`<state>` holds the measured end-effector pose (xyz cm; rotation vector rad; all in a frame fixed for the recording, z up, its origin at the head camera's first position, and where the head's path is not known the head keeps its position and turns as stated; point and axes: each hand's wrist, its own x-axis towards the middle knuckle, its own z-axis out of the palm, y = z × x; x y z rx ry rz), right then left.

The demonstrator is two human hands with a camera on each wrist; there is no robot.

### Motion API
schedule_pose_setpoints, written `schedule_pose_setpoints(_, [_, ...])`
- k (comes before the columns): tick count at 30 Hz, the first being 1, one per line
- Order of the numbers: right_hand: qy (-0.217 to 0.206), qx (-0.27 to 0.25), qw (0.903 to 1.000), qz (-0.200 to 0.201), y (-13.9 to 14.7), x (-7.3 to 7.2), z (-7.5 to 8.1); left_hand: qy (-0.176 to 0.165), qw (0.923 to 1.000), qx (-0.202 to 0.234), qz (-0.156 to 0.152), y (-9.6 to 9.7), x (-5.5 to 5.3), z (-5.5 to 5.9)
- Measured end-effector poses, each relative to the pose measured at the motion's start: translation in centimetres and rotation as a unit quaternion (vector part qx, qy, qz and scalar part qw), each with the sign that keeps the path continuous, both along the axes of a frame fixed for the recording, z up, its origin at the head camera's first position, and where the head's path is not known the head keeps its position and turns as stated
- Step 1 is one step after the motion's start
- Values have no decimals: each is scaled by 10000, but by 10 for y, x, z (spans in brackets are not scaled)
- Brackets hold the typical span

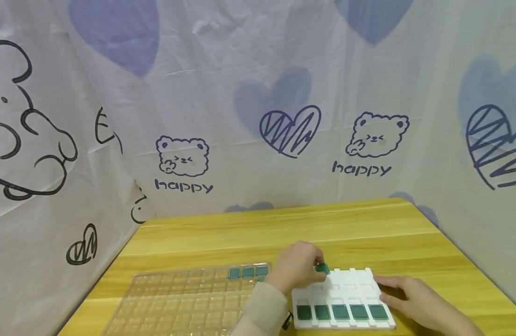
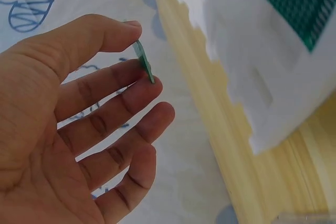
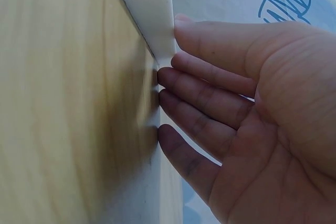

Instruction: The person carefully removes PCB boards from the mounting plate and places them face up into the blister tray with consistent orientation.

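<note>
My left hand (image 1: 297,266) pinches a small, thin green square chip (image 1: 323,269) between thumb and fingertips, over the back left corner of a white slotted tray (image 1: 346,279). Edge-on in the left wrist view, the green chip (image 2: 143,61) shows as a thin plate. Along the tray's front row lie several green chips (image 1: 341,311). My right hand (image 1: 417,298) is at the tray's right edge with fingers extended. In the right wrist view, the thumb meets the white tray's side (image 3: 152,14) and the other fingertips reach down to the tabletop.
Left of the white tray lies a large clear grid tray (image 1: 178,298), with several green chips (image 1: 247,271) in its back right cells. A small black object (image 1: 287,321) sits by the left sleeve (image 1: 262,308). Printed white curtains (image 1: 241,93) surround the wooden table (image 1: 283,226).
</note>
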<state>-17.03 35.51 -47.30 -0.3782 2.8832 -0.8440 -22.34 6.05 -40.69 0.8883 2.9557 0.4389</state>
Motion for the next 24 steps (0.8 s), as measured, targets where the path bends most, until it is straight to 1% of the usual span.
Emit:
schedule_pose_setpoints(2, [-8,-22,10000,6,0,0,0,-55,10000,68,12,-6,-1,1])
schedule_pose_setpoints(8, [-3,8,10000,5,0,0,0,-12,9996,269,-12,-23,-4,3])
schedule_pose_setpoints(12, [31,20,10000,41,0,2,-1,-5,9995,304,56,-34,-4,3])
schedule_pose_setpoints(18, [-18,51,10000,6,-2,0,3,-4,9991,386,158,-53,-6,6])
schedule_pose_setpoints(22, [-69,88,9999,-57,-2,1,2,65,9991,370,221,-63,-7,5])
schedule_pose_setpoints(24, [-78,114,9999,-75,-2,1,2,41,9989,392,260,-67,-7,3])
